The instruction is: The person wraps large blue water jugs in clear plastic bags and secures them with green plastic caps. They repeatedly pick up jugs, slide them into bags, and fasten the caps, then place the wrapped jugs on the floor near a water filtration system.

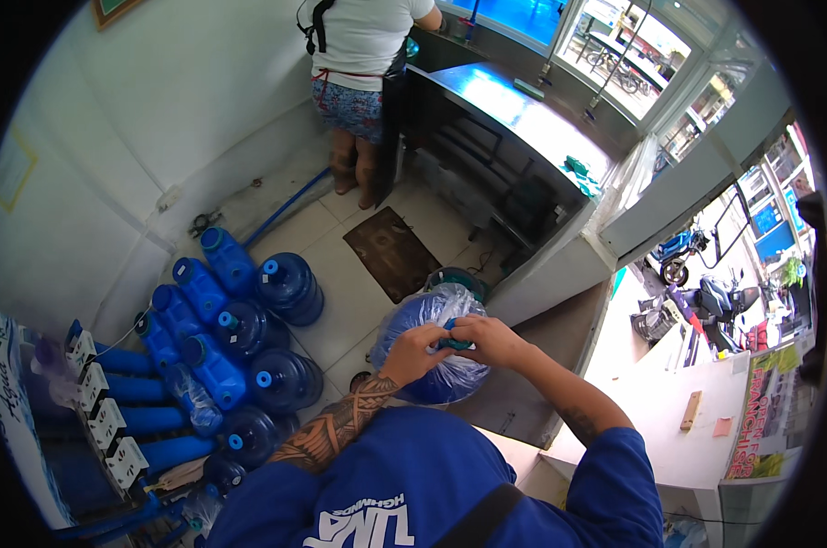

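Note:
My left hand [415,353] and my right hand [487,340] come together in front of me, fingers closed. Between their fingertips is a small blue-green thing [454,343], partly covered by the fingers; its kind is too small to tell. Right below the hands sits a big, rounded clear plastic bag [400,321], crinkled on top. Its contents look deep blue, but I cannot make out what they are. My fingers hide part of the bag's top.
Several blue water jugs [290,285], some round and some slim, stand on the tiled floor at left, beside blue filter tubes [139,388]. A brown mat [392,254] lies ahead. Another person [363,55] stands at a metal counter [514,105]. A white ledge [660,411] is at right.

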A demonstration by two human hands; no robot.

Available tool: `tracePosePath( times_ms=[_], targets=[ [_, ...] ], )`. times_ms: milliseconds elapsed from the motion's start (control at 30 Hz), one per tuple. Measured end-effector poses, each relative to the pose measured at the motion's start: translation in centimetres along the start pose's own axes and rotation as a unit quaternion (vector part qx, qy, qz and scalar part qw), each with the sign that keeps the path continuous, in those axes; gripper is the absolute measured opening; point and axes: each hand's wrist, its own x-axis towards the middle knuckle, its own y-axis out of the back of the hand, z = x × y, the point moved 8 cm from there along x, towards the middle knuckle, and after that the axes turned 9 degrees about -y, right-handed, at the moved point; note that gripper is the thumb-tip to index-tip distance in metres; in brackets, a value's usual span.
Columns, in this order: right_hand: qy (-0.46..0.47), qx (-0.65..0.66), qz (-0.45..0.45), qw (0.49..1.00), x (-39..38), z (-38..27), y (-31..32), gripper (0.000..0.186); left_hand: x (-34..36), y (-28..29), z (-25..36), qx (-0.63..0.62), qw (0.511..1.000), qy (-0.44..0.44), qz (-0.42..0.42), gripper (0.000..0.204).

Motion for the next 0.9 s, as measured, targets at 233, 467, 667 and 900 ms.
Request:
tracePosePath(
  times_ms=[233, 467, 667, 900],
  targets=[
    [0.002, -0.019, -0.018, 1.0, 0.3, 0.3, -0.7, 0.025, 0.0, -0.1, -0.2, 0.007, 1.0, 0.0, -0.009, 0.023],
    [0.033, -0.051, -0.029, 0.998, 0.6, 0.0, -1.4, 0.015, -0.3, 0.0, -0.2, 0.027, 1.0, -0.014, 0.002, 0.022],
    [0.053, -0.093, -0.027, 0.994, 0.1, -0.6, -1.7, 0.009, -0.4, 0.4, 0.4, 0.055, 0.998, -0.042, 0.01, 0.023],
    [0.165, -0.167, 0.038, 0.971, -1.6, -1.7, -0.6, 0.011, -0.3, 0.5, 0.6, 0.042, 0.999, -0.029, 0.0, 0.028]
  ],
)
